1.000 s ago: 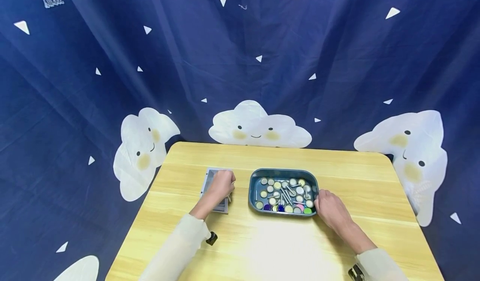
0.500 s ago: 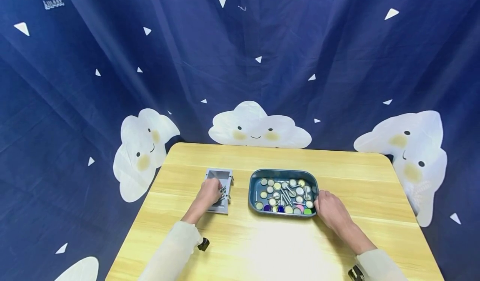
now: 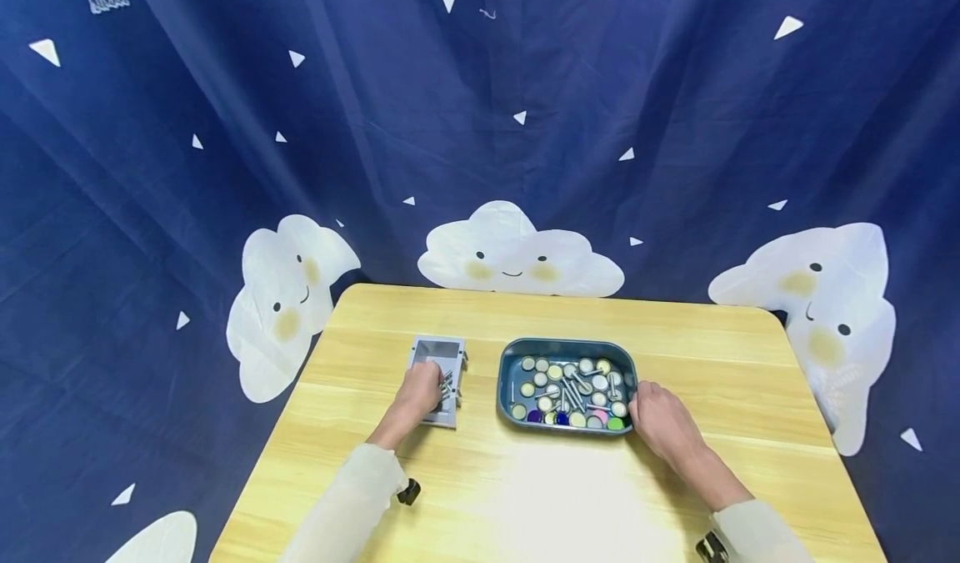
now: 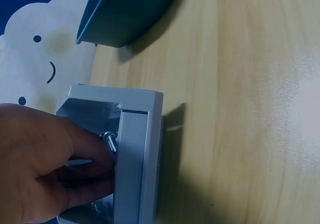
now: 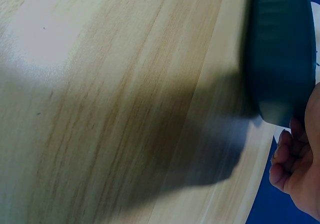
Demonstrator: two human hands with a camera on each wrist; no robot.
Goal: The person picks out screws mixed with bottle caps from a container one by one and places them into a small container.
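Observation:
My left hand reaches into a small grey box on the left of the table. Several metal screws lie by the fingers; one screw shows close to a fingertip in the left wrist view. The box wall hides the fingertips, so I cannot tell whether they pinch a screw. On the right, my right hand holds the right end of a dark teal tray, fingers curled at its rim. The tray contains loose screws and several round discs, mostly pale, some purple, pink or green.
Both containers stand on a light wooden table, with a strip of bare wood between them. Two small hooks stick out from the grey box's right side. A blue curtain with white clouds hangs behind the table's far edge.
My left hand has moved left from above the grey box's right side and down into it, uncovering the screws inside. The right hand and the tray have stayed in place.

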